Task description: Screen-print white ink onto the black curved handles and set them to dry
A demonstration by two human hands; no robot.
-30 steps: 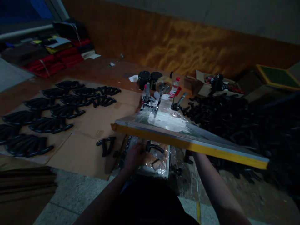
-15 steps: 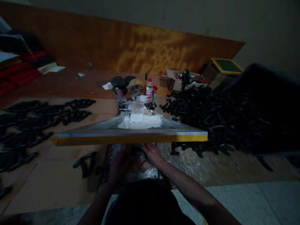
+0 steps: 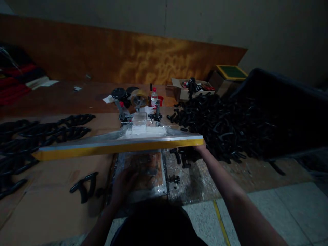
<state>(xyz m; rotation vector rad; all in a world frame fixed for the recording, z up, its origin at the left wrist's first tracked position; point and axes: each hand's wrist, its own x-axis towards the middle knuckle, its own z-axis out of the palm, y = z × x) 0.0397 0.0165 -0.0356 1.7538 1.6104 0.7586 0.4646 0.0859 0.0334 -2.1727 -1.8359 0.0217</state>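
A screen-printing frame [image 3: 120, 147] with a yellow front edge stands raised across the middle, white ink [image 3: 146, 131] on its mesh. Below it is a plastic-covered base plate [image 3: 158, 188] with an orange-brown patch; dark shapes on it are too dim to name. My left hand [image 3: 125, 181] rests low at the plate's left side, fingers partly apart, with nothing visible in them. At the frame's right corner is my right hand [image 3: 201, 147]; its fingers are hidden behind the yellow edge, beside black curved handle-like parts [image 3: 184, 159].
A heap of black parts [image 3: 220, 119] spills from a dark bin [image 3: 289, 116] on the right. Rows of similar parts [image 3: 51, 131] lie on cardboard at left. Hinge clamps [image 3: 155, 116], a tape roll [image 3: 139, 98], a red-capped bottle [image 3: 154, 98] and a carton [image 3: 179, 92] stand behind.
My right hand has moved from the base plate out to the frame's right corner. My left hand stays low by the plate. The view has shifted to the right.
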